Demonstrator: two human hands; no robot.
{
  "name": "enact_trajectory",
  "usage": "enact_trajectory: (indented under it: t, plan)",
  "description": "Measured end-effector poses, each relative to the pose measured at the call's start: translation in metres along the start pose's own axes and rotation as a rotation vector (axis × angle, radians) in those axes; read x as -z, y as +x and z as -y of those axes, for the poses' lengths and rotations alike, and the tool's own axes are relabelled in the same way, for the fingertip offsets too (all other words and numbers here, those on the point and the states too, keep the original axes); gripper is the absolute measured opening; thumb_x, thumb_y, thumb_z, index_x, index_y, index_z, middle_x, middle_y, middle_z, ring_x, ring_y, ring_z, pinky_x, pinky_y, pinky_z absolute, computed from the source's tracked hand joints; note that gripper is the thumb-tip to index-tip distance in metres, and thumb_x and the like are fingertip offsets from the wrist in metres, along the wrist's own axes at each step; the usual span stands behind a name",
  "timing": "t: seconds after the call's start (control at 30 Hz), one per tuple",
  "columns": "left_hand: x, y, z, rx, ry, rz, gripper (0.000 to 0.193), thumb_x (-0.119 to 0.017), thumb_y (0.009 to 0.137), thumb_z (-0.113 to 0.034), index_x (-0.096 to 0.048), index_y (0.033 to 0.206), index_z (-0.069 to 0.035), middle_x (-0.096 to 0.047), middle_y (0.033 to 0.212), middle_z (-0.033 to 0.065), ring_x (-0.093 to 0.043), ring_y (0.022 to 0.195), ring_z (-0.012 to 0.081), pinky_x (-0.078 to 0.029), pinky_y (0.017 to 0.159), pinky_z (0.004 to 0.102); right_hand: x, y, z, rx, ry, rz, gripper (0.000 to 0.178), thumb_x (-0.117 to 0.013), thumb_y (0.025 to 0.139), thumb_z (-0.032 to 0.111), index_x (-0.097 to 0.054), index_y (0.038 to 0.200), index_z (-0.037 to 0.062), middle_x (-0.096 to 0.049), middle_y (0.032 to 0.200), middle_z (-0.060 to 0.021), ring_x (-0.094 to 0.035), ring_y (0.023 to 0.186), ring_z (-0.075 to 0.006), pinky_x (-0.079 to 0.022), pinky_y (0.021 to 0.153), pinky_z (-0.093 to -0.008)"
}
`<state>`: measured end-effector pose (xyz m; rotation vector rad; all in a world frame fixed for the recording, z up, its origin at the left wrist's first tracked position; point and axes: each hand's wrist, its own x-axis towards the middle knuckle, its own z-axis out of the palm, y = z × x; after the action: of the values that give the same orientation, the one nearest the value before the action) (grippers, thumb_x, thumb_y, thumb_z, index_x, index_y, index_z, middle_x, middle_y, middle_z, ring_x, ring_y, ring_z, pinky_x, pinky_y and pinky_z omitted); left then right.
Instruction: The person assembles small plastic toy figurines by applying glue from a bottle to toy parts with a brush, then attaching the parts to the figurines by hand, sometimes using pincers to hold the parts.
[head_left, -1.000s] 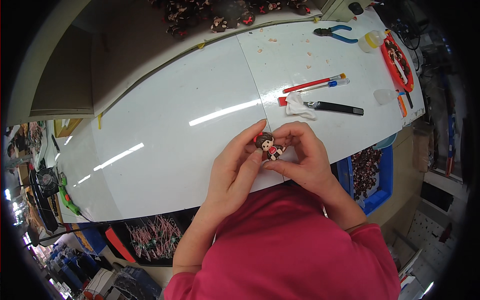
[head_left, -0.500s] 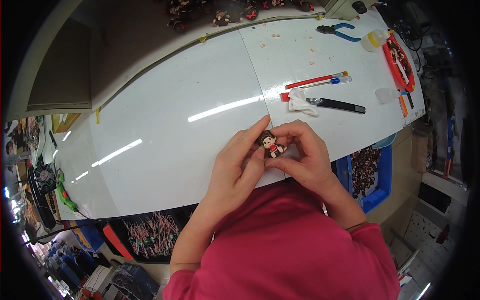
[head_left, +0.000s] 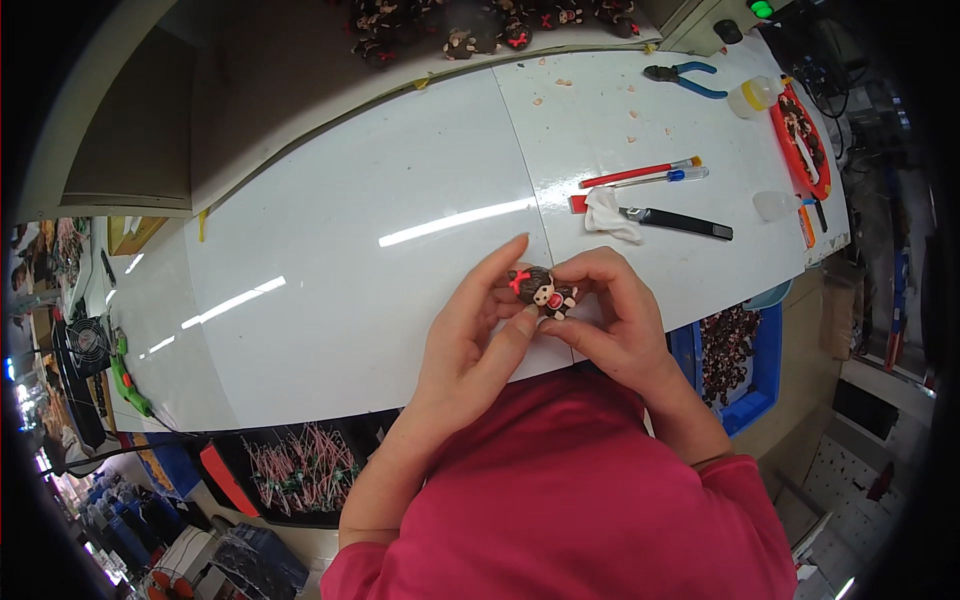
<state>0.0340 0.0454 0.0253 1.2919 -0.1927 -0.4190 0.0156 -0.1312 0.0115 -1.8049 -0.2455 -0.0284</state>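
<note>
A small brown monkey figurine (head_left: 545, 291) with a pale face and a red bow is held between both hands, close to the front edge of the white table (head_left: 330, 310). My left hand (head_left: 473, 335) has its thumb on the figurine's lower left, while its index finger points up and away. The fingers and thumb of my right hand (head_left: 617, 315) curl round the figurine's right side. Farther up lie a black-handled knife (head_left: 682, 222), a white cloth (head_left: 608, 214) over its front end, a red brush (head_left: 635, 175) and a pen (head_left: 688, 175).
Blue-handled pliers (head_left: 690, 78), a yellow-banded bottle (head_left: 750, 97), a clear bottle (head_left: 775, 206) and a red tray (head_left: 800, 140) of brown pieces stand at the right. A shelf (head_left: 290, 110) with several figurines borders the back. Below the table are a blue bin (head_left: 765, 370) and a black bin of wires (head_left: 300, 465).
The figurine has turned in my hands, so its red bow now shows at the upper left. My hands stay in nearly the same place; the view has shifted slightly.
</note>
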Motion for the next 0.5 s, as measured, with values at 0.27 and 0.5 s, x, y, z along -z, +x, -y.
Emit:
enact_trajectory:
  t: [0.27, 0.5]
  plan:
    - [0.0090, 0.0009, 0.0029, -0.044, 0.226, 0.054, 0.037, -0.039, 0.097, -0.010, -0.042, 0.133, 0.000, -0.051, 0.112, 0.0109, -0.054, 0.103, 0.0177, -0.044, 0.089, 0.0282, 0.0000, -0.0011, -0.0033, -0.010, 0.047, -0.002, 0.037, -0.071, 0.077, 0.005, -0.054, 0.110, 0.0037, -0.057, 0.102, -0.0058, -0.054, 0.082, -0.0126, -0.046, 0.074, -0.0256]
    - [0.0068, 0.0020, -0.0039, -0.062, 0.347, 0.051, 0.037, -0.035, 0.099, -0.012, -0.042, 0.133, 0.001, -0.051, 0.106, 0.0116, -0.055, 0.098, 0.0178, -0.045, 0.086, 0.0278, -0.0007, -0.0003, -0.0012, -0.035, 0.065, -0.003, 0.037, -0.073, 0.076, 0.006, -0.054, 0.109, 0.0034, -0.057, 0.099, -0.0050, -0.055, 0.082, -0.0118, -0.046, 0.074, -0.0252]
